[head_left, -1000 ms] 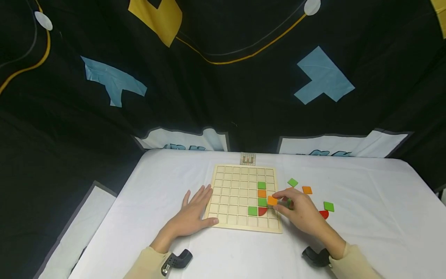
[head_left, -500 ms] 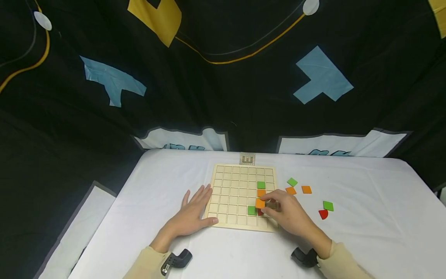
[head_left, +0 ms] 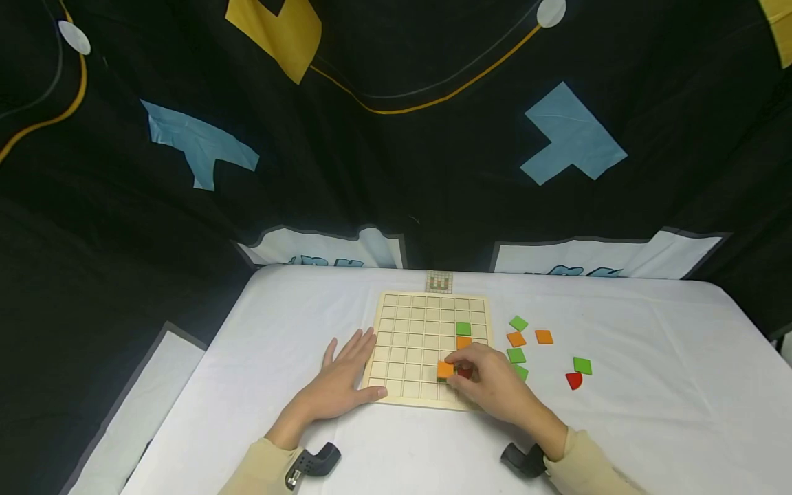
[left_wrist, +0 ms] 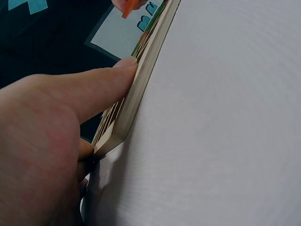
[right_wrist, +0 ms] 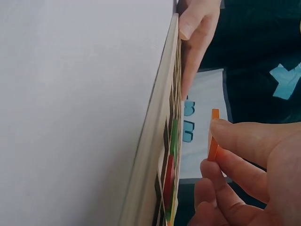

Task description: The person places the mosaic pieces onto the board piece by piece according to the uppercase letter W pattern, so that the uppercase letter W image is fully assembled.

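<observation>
A wooden grid board [head_left: 408, 344] lies on the white table. My left hand [head_left: 337, 385] spreads along its left edge, fingers straight, and the thumb [left_wrist: 106, 87] rests on the near rim. Above the board's lower right part, my right hand [head_left: 498, 385] pinches an orange square tile [head_left: 445, 370] between thumb and fingers; the right wrist view shows this tile [right_wrist: 213, 135] edge-on, apart from the board. It mostly covers a green tile from above. In the grid also lie a green tile [head_left: 463, 328], an orange tile [head_left: 463, 342] and a partly hidden red piece [head_left: 464, 372].
Loose pieces lie right of the board: green tiles [head_left: 516, 355], orange tiles [head_left: 544, 337] and a red rounded piece [head_left: 574, 380] touching a green tile [head_left: 582, 366]. A small patterned card [head_left: 439, 281] sits behind the board. A dark curtain [head_left: 383, 179] hangs beyond the table.
My right hand has moved left over the board with the orange tile, from its right side to above the lower green tile. Loose green tiles have come into view behind it. My left hand stays put.
</observation>
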The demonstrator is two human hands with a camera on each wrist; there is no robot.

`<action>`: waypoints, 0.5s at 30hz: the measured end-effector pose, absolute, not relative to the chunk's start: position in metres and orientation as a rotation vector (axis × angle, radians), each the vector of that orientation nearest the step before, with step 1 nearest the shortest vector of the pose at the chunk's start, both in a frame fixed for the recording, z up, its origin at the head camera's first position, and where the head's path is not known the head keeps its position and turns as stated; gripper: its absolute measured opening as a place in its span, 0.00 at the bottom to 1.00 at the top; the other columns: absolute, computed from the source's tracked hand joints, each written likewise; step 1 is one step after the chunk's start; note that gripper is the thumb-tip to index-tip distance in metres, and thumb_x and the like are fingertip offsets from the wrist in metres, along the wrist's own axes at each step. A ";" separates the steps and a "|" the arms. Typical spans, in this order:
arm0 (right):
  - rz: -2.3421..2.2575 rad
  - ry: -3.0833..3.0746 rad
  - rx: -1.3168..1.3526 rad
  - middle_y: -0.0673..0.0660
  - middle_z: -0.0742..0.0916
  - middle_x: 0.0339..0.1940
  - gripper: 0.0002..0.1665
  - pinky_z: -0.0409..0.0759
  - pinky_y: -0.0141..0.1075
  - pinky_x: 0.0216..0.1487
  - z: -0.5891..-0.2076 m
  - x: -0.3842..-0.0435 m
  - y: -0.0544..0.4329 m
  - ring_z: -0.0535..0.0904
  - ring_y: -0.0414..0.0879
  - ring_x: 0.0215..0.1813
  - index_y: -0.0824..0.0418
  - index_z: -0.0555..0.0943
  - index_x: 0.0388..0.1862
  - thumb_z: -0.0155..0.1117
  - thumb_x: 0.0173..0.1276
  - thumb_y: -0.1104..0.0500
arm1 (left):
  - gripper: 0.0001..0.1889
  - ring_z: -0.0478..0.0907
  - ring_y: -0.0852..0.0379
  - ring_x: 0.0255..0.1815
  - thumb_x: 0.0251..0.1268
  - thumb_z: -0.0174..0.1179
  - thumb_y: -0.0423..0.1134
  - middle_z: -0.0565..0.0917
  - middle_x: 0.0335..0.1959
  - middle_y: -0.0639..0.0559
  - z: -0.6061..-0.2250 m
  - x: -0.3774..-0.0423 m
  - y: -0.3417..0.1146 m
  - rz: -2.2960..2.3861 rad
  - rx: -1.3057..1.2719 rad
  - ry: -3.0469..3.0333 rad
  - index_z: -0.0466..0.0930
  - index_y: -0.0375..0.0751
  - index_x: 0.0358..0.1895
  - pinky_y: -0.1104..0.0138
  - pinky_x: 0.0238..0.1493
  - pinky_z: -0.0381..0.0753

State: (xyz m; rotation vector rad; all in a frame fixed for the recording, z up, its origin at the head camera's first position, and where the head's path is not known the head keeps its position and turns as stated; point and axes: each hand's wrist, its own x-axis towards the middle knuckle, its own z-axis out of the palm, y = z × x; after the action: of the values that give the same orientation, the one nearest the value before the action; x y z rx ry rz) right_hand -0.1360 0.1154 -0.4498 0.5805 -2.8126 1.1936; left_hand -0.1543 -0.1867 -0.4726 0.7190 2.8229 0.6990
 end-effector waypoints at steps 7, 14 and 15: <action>1.161 -2.816 0.627 0.47 0.83 0.34 0.12 0.76 0.31 0.35 -0.449 -0.138 0.108 0.74 0.41 0.35 0.55 0.88 0.44 0.76 0.60 0.63 | 0.53 0.38 0.44 0.83 0.65 0.59 0.64 0.46 0.83 0.44 -0.472 -0.154 -0.186 0.708 0.707 2.826 0.46 0.35 0.81 0.39 0.75 0.26; 1.105 -2.856 0.635 0.45 0.85 0.38 0.12 0.75 0.33 0.37 -0.451 -0.142 0.103 0.75 0.41 0.36 0.54 0.87 0.45 0.76 0.61 0.61 | 0.53 0.38 0.45 0.83 0.65 0.59 0.64 0.45 0.83 0.45 -0.472 -0.154 -0.186 0.708 0.705 2.819 0.46 0.35 0.81 0.39 0.75 0.26; 1.094 -2.861 0.632 0.45 0.85 0.38 0.12 0.75 0.33 0.38 -0.451 -0.142 0.103 0.75 0.41 0.36 0.54 0.87 0.45 0.76 0.61 0.60 | 0.53 0.38 0.45 0.83 0.65 0.59 0.64 0.45 0.83 0.45 -0.472 -0.154 -0.186 0.710 0.707 2.819 0.46 0.35 0.81 0.39 0.75 0.25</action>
State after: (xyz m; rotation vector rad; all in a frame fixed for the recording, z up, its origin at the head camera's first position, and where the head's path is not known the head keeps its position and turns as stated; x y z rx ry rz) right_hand -0.1424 0.1028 -0.4513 0.6320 -2.8607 1.0945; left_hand -0.1540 -0.1862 -0.4719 0.7070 2.8187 0.7096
